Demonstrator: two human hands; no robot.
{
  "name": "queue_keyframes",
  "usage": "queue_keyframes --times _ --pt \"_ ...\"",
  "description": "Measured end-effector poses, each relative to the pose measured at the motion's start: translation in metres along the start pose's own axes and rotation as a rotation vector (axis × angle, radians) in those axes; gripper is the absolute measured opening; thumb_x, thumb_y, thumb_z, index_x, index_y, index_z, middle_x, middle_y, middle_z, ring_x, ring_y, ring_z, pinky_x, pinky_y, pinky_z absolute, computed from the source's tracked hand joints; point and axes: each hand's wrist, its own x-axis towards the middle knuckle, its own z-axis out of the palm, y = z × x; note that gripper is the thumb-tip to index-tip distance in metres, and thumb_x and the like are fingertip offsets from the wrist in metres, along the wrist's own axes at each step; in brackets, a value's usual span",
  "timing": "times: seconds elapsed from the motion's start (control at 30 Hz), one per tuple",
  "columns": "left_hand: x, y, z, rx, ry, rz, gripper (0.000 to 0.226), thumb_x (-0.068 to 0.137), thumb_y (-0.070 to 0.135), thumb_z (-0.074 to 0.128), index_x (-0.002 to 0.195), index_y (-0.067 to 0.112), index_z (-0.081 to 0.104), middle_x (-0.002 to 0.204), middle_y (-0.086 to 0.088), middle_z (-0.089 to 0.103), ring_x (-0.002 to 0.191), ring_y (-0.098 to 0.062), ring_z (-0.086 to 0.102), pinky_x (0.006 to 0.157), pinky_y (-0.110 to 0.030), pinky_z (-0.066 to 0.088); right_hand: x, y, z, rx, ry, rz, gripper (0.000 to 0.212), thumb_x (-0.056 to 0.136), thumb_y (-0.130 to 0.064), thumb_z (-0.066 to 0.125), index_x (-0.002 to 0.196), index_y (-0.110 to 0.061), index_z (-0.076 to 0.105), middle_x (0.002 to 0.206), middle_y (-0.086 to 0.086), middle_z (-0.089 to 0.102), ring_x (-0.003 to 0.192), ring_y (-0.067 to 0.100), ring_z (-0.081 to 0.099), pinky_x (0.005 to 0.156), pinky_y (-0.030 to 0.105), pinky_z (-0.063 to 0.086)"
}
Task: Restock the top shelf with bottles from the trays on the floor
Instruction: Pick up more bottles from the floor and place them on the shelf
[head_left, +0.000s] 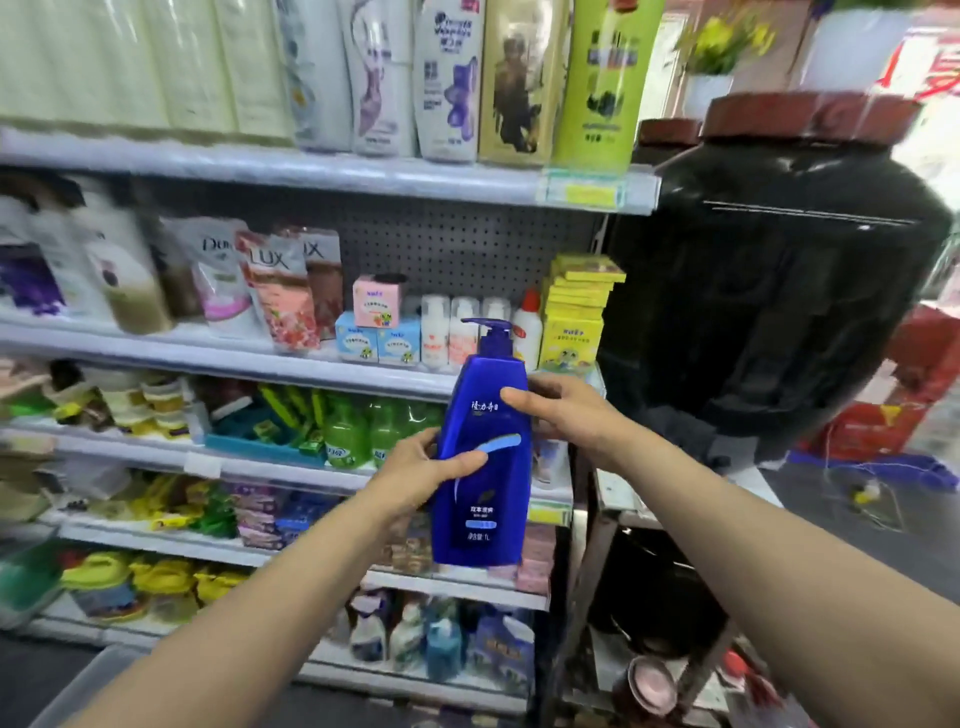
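Blue pump bottle (483, 467), gripped upright by left hand (415, 475), right hand (558, 415)

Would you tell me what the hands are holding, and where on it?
Both hands hold the blue pump bottle: left hand at mid-body, right hand near its shoulder.

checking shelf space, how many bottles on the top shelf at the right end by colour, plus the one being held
White bottles: 3
Gold bottle: 1
Green bottle: 1
Blue pump bottle, held by the left hand and the right hand: 1
Total: 6
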Motion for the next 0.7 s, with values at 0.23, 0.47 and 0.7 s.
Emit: queue_keyframes --times 0.23,0.47,0.7 --pt "-0.009 0.095 0.016 -0.014 0.007 0.114 0.045 0.078 0.025 0.083 0.117 0.012 0.065 0.094 -0.008 0.079 0.072 -0.020 0.076 0.052 -0.025 0.055 -0.031 -0.037 -0.031 -0.044 -0.082 0.049 0.061 0.079 -0.041 0.084 0.132 -0.026 0.060 0.125 -0.004 0.071 0.117 0.016 0.067 0.106 0.052 0.049" --pt "-0.021 0.155 0.037 0.006 0.010 0.214 0.037 0.079 0.025 0.082 0.111 0.012 0.068 0.087 -0.005 0.079 0.066 -0.015 0.075 0.051 -0.027 0.056 -0.049 -0.066 -0.046 0.050 -0.085 -0.017 0.066 0.077 -0.033 0.086 0.135 -0.028 0.056 0.122 0.001 0.072 0.114 0.022 0.069 0.097 0.058 0.053" --pt "-0.025 0.195 0.053 0.063 0.013 0.273 0.045 0.076 0.037 0.084 0.113 0.019 0.067 0.097 -0.002 0.079 0.082 -0.019 0.074 0.071 -0.039 0.058 -0.057 -0.093 -0.057 0.129 -0.003 -0.093 0.049 0.086 -0.025 0.077 0.131 -0.019 0.060 0.117 0.007 0.074 0.110 0.026 0.070 0.091 0.056 0.057"
